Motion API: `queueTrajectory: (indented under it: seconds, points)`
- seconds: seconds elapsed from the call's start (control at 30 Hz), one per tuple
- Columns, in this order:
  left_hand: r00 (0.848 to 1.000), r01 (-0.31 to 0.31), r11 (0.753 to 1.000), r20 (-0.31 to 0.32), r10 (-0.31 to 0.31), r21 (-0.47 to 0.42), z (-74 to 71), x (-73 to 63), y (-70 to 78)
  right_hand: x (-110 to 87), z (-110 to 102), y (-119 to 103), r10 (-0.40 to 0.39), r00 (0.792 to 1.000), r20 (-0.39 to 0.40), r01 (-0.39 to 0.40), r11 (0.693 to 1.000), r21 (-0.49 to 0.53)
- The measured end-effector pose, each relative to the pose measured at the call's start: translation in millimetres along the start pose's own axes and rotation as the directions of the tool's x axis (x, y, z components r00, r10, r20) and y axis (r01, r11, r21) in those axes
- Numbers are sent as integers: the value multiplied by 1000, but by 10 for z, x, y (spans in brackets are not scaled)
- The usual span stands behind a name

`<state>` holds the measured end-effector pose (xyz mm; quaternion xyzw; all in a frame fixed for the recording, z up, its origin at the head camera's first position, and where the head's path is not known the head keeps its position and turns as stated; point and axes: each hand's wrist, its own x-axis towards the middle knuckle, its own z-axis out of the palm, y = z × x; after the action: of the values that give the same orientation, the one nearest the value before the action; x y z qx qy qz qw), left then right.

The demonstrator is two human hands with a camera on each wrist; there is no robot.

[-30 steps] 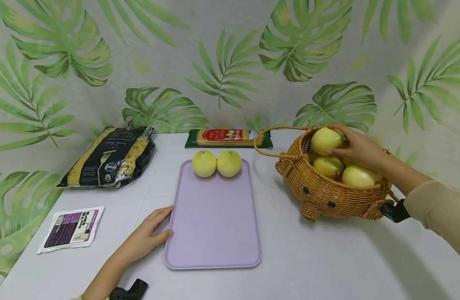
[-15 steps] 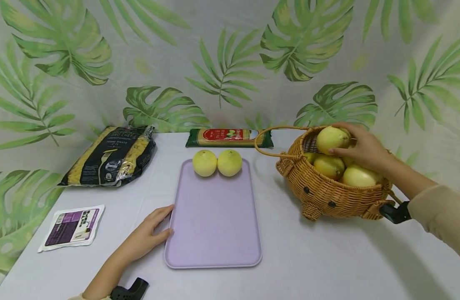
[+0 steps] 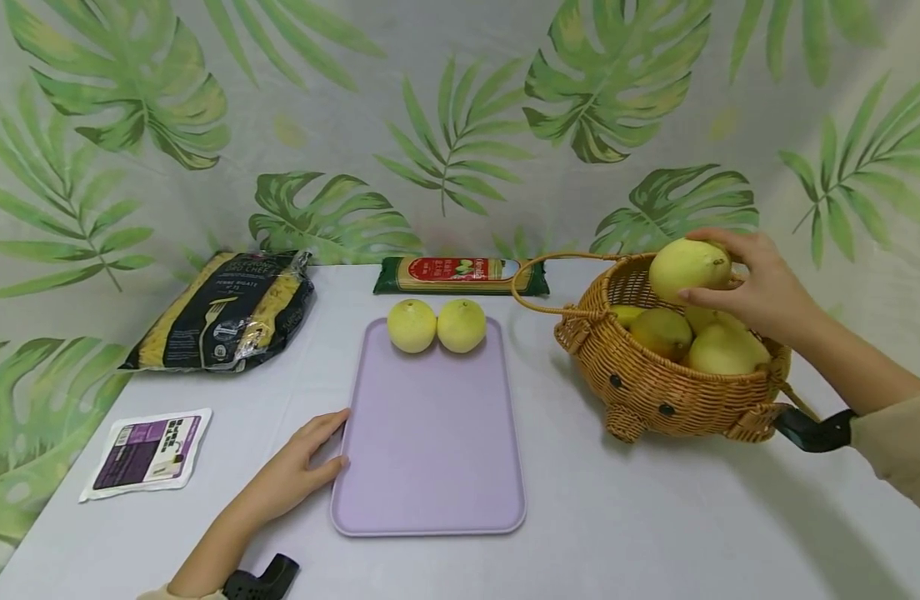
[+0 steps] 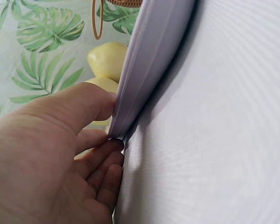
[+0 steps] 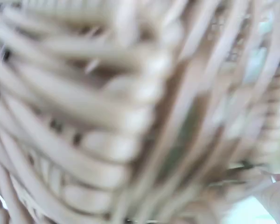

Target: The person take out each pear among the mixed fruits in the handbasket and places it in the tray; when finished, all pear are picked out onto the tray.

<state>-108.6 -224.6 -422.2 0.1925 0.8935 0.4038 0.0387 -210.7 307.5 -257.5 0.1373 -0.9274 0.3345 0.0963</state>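
In the head view, my right hand (image 3: 760,287) holds a pale yellow pear (image 3: 688,271) above the wicker basket (image 3: 655,396), thumb at its front and fingers over the top. Several more yellow and greenish fruits (image 3: 728,348) lie in the basket. My left hand (image 3: 287,475) rests beside the lilac tray (image 3: 433,450), its fingertips and thumb touching the tray's left edge. In the left wrist view, the thumb (image 4: 95,100) lies against the rim. Two yellow pears (image 3: 437,326) sit side by side at the tray's far end. Blurred wickerwork (image 5: 84,116) fills most of the right wrist view.
A black-and-yellow bag of penne (image 3: 223,312) lies at the back left, with a flat purple-and-white packet (image 3: 147,454) nearer. A green-and-red pasta packet (image 3: 460,275) lies behind the tray. The basket's looped handle (image 3: 516,292) leans out towards the tray.
My right hand has lifted the pear up and to the right, away from the fruit in the basket. The left hand and the tray stay in place.
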Motion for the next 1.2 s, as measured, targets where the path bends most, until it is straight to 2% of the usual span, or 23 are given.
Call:
queueTrajectory:
  seconds: [0.13,0.33,0.53,0.63,0.77,0.9,0.97,1.2]
  points:
    - [1000,1,1000,0,-1,3,1,3,4,-88,-30,-166,-6,1000,-9,7,998,63]
    - [1000,1,1000,-1,-1,0,-1,-6,0,-200,123,-523,-128,992,-1,124,960,252]
    - [1000,2,1000,-4,-2,1,1,-12,-12,-258,459,-856,-205,975,90,158,916,369]
    - [1000,2,1000,-2,-2,6,4,-7,-26,-242,677,-971,-268,956,120,190,876,443]
    - [1000,-3,1000,1,3,4,3,-1,-24,-188,982,-1120,-283,944,169,155,833,532]
    - [1000,-6,1000,-2,6,-5,0,-2,-11,-117,1320,-1232,-282,931,231,114,827,551]
    - [1000,-6,1000,-2,6,-5,0,-1,-11,-83,1507,-1260,-279,928,247,107,835,540]
    - [1000,-14,1000,-1,14,11,6,6,-25,41,2145,-1269,-193,940,281,25,861,508]
